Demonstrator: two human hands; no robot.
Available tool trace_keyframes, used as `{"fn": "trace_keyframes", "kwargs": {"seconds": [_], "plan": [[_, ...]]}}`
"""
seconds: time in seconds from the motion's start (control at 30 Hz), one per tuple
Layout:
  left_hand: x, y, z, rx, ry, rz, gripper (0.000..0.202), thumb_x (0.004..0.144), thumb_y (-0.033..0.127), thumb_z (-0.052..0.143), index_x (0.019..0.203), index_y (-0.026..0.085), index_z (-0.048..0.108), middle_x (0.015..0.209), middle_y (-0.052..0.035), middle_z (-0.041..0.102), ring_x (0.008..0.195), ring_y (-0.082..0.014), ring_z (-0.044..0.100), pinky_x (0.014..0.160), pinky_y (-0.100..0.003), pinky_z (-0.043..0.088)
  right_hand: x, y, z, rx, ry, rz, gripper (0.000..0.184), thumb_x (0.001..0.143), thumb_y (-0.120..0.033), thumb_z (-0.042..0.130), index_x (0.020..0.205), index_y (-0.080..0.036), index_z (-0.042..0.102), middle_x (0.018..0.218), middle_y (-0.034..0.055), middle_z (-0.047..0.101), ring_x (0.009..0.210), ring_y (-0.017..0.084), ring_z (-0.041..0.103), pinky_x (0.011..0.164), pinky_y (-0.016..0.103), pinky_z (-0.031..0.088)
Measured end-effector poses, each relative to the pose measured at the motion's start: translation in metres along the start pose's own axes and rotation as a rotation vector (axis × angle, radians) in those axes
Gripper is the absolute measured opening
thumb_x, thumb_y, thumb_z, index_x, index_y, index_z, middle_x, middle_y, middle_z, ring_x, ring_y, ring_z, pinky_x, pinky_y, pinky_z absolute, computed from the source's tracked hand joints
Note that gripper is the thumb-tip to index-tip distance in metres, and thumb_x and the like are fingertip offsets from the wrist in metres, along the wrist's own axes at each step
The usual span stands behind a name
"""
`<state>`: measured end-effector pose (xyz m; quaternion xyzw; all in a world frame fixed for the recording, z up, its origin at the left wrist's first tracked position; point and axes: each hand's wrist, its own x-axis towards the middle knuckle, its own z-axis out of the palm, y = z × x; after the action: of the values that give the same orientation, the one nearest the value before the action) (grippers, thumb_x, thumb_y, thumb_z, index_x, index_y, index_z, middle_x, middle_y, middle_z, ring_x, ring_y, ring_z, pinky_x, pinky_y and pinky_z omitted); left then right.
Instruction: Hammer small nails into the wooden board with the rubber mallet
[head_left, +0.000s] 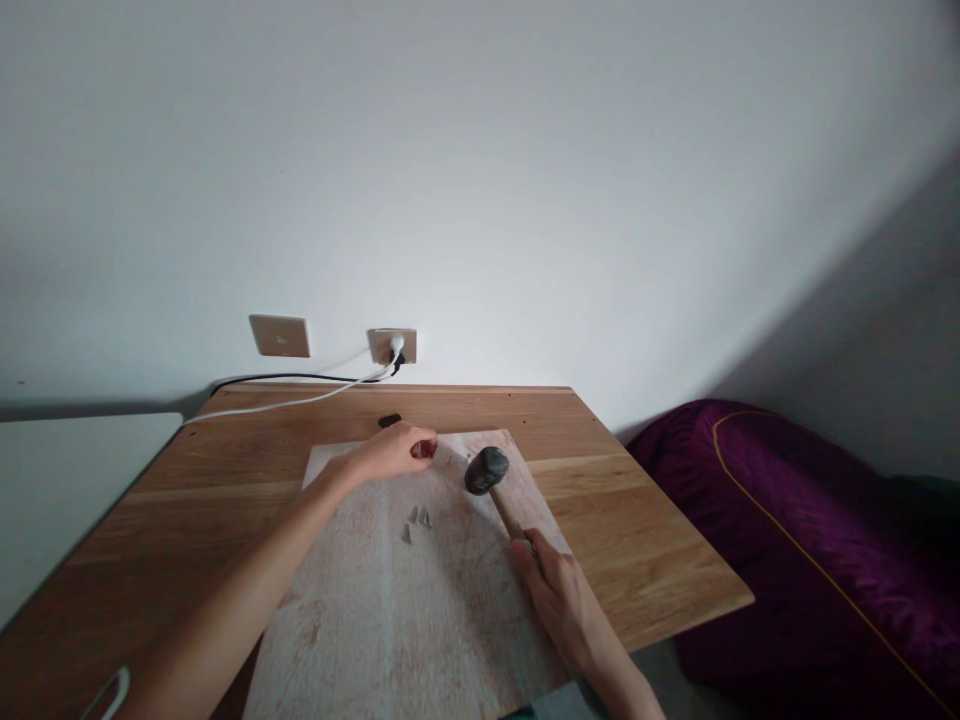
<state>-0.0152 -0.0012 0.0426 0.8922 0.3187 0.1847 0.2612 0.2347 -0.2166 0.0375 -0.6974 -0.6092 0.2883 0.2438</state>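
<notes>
My right hand [551, 590] is wrapped round the wooden handle of a mallet [487, 470] with a dark, rounded head. The mallet's head is over the right half of a pale, worn wooden board [360, 620]. Toward the board's far edge, my left hand [401, 450] is closed with its fingers curled in. Whatever it pinches, if anything, is too small or hidden to make out. Several small grey pointed pieces [418, 518] lie on the board between my hands. A small black object [389, 421] is just beyond my left hand on the table.
The board rests on a brown wooden table [630, 530] against a white wall. White and black cables [300, 402] run along the back left to a wall socket [405, 345]. A white panel [67, 500] borders the left side. Purple fabric [750, 520] bulges at the right.
</notes>
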Motion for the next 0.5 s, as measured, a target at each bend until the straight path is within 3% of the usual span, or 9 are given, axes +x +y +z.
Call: {"fn": "trace_keyframes", "kwargs": {"seconds": [0.17, 0.5], "plan": [[0.0023, -0.0032, 0.0027, -0.001, 0.014, -0.026, 0.014, 0.084, 0.031, 0.068, 0.079, 0.017, 0.067, 0.073, -0.0007, 0.069, 0.067, -0.0155, 0.060, 0.064, -0.024, 0.039, 0.0006, 0.0023, -0.0001, -0.007, 0.028, 0.001, 0.058, 0.100, -0.061, 0.032, 0.116, -0.018, 0.068, 0.082, 0.0088, 0.078, 0.083, 0.026, 0.072, 0.074, 0.030, 0.049], [0.0042, -0.0071, 0.0066, -0.107, 0.020, -0.055, 0.014, 0.082, 0.030, 0.069, 0.080, 0.016, 0.070, 0.074, -0.0025, 0.071, 0.068, -0.0167, 0.062, 0.065, -0.025, 0.041, 0.0026, 0.0092, 0.0026, -0.024, 0.023, 0.019, 0.058, 0.100, -0.061, 0.031, 0.118, -0.019, 0.066, 0.088, 0.0088, 0.078, 0.086, 0.027, 0.072, 0.075, 0.032, 0.048]]}}
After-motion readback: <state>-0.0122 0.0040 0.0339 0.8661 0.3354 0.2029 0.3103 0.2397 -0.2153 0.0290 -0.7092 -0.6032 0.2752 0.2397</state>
